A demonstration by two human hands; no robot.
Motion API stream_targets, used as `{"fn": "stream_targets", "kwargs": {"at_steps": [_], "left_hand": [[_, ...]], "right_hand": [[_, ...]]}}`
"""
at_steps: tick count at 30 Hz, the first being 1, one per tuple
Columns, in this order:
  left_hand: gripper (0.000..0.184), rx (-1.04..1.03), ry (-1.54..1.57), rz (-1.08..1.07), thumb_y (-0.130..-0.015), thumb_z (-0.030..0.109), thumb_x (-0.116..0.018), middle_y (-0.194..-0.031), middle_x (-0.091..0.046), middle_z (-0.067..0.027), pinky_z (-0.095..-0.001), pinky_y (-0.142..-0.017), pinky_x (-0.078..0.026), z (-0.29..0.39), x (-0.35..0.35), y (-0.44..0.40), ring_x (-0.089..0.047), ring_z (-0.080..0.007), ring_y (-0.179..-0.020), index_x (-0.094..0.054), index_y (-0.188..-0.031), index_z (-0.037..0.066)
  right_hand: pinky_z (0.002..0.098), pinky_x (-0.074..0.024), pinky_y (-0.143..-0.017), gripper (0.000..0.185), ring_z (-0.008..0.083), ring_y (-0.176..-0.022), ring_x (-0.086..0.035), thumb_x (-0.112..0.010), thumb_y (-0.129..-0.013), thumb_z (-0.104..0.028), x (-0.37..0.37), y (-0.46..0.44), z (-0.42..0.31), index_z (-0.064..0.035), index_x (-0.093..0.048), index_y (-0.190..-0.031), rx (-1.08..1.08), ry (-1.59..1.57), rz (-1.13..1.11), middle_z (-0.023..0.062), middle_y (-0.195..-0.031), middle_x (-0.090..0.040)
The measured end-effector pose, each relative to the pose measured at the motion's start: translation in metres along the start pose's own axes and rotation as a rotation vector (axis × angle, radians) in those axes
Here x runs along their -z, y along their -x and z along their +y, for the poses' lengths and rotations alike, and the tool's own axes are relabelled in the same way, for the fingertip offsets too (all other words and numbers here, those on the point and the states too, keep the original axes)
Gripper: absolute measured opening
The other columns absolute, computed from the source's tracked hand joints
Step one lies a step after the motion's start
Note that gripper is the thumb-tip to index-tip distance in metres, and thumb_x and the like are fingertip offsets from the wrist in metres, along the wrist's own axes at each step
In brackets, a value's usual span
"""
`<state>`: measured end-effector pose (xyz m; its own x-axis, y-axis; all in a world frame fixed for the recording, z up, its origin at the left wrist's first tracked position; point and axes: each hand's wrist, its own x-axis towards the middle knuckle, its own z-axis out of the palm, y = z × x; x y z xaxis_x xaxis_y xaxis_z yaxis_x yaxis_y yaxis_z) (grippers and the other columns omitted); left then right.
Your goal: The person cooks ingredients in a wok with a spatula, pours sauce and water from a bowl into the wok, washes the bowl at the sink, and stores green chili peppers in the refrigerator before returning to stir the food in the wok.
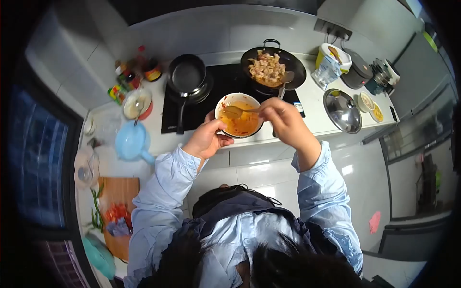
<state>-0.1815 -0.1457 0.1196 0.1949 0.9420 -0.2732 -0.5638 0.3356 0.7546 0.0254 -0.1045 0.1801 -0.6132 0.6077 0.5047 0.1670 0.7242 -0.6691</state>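
Note:
My left hand (207,138) grips the side of a white bowl (259,128) with a dark rim, thumb over the edge. Orange liquid with red bits lies inside it. Between the fingers of my right hand (287,122) is the handle of a wooden spoon (234,112), its head inside the bowl at the liquid. The bowl is held in front of the black cooktop (224,77). Behind it to the right, a black wok (297,68) holds chunks of meat (267,68), and a spatula (287,78) leans in it.
Stacked black pans (187,74) sit on the cooktop's left. A metal lid (342,111) and small bowls (365,102) are at right. Left are sauce bottles (127,77), a blue strainer (132,140) and a cutting board (115,187) with chopped red food.

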Motion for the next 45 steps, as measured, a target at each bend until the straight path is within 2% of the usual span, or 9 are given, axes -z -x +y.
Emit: {"fn": "stream_targets", "kwargs": {"at_steps": [3,7,12,16,20,29,31,39,45], "left_hand": [[0.052,0.051,-0.038,-0.049,-0.074,0.009,-0.046,-0.099,-0.049,-0.0163,-0.0272,-0.048,-0.051,0.02,-0.003,-0.055,-0.056,-0.0222,-0.053,-0.025,-0.122,0.013],[0.052,0.086,-0.064,-0.094,-0.074,0.009,-0.046,-0.095,-0.051,-0.0157,-0.0279,-0.049,-0.051,0.038,-0.015,-0.135,-0.057,-0.0216,-0.055,-0.026,-0.122,0.012],[0.049,0.076,-0.079,-0.023,-0.074,0.009,-0.047,-0.089,-0.051,-0.014,-0.0275,-0.05,-0.051,0.043,-0.034,-0.201,-0.057,-0.0211,-0.056,-0.027,-0.119,0.011],[0.046,0.052,-0.121,0.048,-0.075,0.009,-0.047,-0.084,-0.051,-0.0126,-0.0265,-0.05,-0.05,0.052,-0.051,-0.245,-0.057,-0.0204,-0.058,-0.029,-0.117,0.011],[0.044,0.053,-0.171,0.116,-0.075,0.01,-0.048,-0.087,-0.051,-0.0126,-0.026,-0.05,-0.051,0.057,-0.06,-0.288,-0.057,-0.0202,-0.059,-0.03,-0.115,0.011],[0.05,0.117,-0.238,0.231,-0.072,0.01,-0.052,-0.096,-0.051,-0.012,-0.0259,-0.051,-0.052,0.069,-0.057,-0.372,-0.058,-0.0226,-0.065,-0.031,-0.117,0.011],[0.055,0.129,-0.259,0.222,-0.071,0.009,-0.053,-0.096,-0.051,-0.0118,-0.0257,-0.05,-0.051,0.069,-0.054,-0.385,-0.058,-0.0231,-0.066,-0.029,-0.12,0.011],[0.065,0.192,-0.415,0.312,-0.071,0.013,-0.054,-0.097,-0.052,-0.0102,-0.0248,-0.049,-0.05,0.067,-0.05,-0.421,-0.058,-0.0213,-0.065,-0.022,-0.128,0.011],[0.054,0.212,-0.49,0.241,-0.074,0.019,-0.053,-0.089,-0.055,-0.009,-0.0238,-0.045,-0.048,0.067,-0.061,-0.424,-0.056,-0.0175,-0.057,-0.03,-0.122,0.01]], "right_hand": [[0.0235,-0.0434,-0.062,0.015,0.0107,-0.066,-0.051,-0.042,-0.091,-0.013,0.018,-0.017,0.038,-0.001,-0.051,-0.087,-0.232,-0.135,0.308,0.0048,-0.078,-0.055],[0.0229,-0.0433,-0.062,0.016,0.0107,-0.065,-0.051,-0.042,-0.092,-0.015,0.048,-0.039,0.113,-0.0023,-0.05,-0.088,-0.426,-0.318,0.496,0.0031,-0.076,-0.055],[0.0224,-0.0443,-0.059,0.015,0.0107,-0.064,-0.053,-0.044,-0.09,-0.014,0.082,-0.064,0.19,-0.0018,-0.052,-0.089,-0.46,-0.423,0.491,0.0038,-0.073,-0.057],[0.0217,-0.0444,-0.059,0.016,0.0109,-0.065,-0.054,-0.043,-0.09,-0.015,0.116,-0.089,0.242,-0.0019,-0.052,-0.088,-0.326,-0.382,0.36,0.005,-0.074,-0.058],[0.023,-0.0452,-0.059,0.015,0.0116,-0.067,-0.055,-0.044,-0.09,-0.015,0.143,-0.108,0.278,-0.0016,-0.052,-0.089,-0.338,-0.256,0.196,0.0055,-0.075,-0.058],[0.0236,-0.0445,-0.063,0.017,0.0124,-0.069,-0.056,-0.047,-0.089,-0.017,0.169,-0.136,0.352,-0.001,-0.051,-0.093,-0.473,-0.315,0.236,0.0058,-0.072,-0.059],[0.0231,-0.0441,-0.064,0.017,0.0123,-0.069,-0.056,-0.048,-0.089,-0.018,0.173,-0.134,0.361,-0.001,-0.05,-0.094,-0.494,-0.273,0.331,0.0059,-0.072,-0.059],[0.0231,-0.043,-0.064,0.014,0.0121,-0.069,-0.055,-0.048,-0.089,-0.015,0.192,-0.125,0.371,-0.0018,-0.05,-0.092,-0.519,-0.225,0.347,0.0057,-0.075,-0.059],[0.0243,-0.0434,-0.062,0.015,0.0134,-0.066,-0.056,-0.05,-0.087,-0.015,0.188,-0.117,0.367,-0.0004,-0.051,-0.089,-0.482,-0.101,0.32,0.0073,-0.072,-0.059]]}}
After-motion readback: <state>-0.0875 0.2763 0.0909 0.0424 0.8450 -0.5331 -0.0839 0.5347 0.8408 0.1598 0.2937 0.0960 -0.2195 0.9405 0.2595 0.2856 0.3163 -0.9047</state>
